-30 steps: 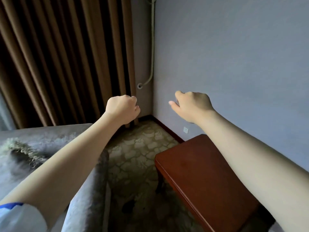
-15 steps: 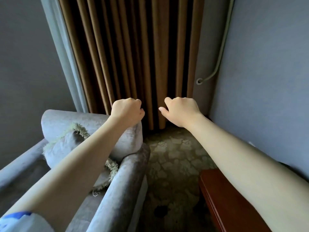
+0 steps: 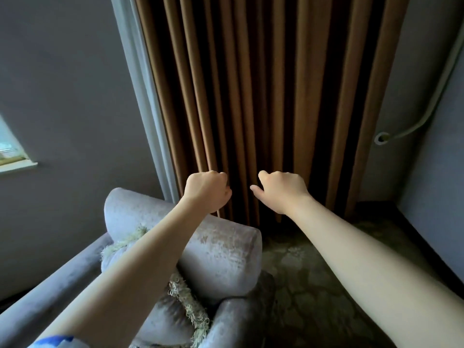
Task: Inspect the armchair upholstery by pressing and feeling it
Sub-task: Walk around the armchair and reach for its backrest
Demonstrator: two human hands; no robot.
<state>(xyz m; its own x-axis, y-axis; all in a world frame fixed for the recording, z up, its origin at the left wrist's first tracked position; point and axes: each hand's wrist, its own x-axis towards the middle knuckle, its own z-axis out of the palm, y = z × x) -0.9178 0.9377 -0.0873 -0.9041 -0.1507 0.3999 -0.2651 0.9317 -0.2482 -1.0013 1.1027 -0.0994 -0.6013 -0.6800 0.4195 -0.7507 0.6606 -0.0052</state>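
Both hands are held out in the air in front of a brown pleated curtain [image 3: 251,96], apart from each other and touching nothing. The left hand [image 3: 207,193] is closed into a fist with nothing in it. The right hand [image 3: 282,192] is seen from the back, with its fingers curled under, its thumb stuck out toward the left hand, and nothing gripped. The fingertips of both hands are hidden behind the knuckles.

The armchair [image 3: 223,257], covered in pale grey velvety fabric, is placed below the left hand and forearm and is touched by neither hand. Its rolled back lies beneath the left wrist. Much of the seat is hidden by the left forearm, and the near part is cut off at the bottom edge. A fringed cushion [image 3: 189,305] is partly covered by the same forearm.

A patterned carpet [image 3: 313,270] is seen dimly below the right hand. A pale pipe [image 3: 426,116] is fixed to the wall right of the right hand. Far left of the left hand, a window [image 3: 11,151] is cut off by the edge. A blue and white sleeve [image 3: 57,341] is barely visible at the bottom.
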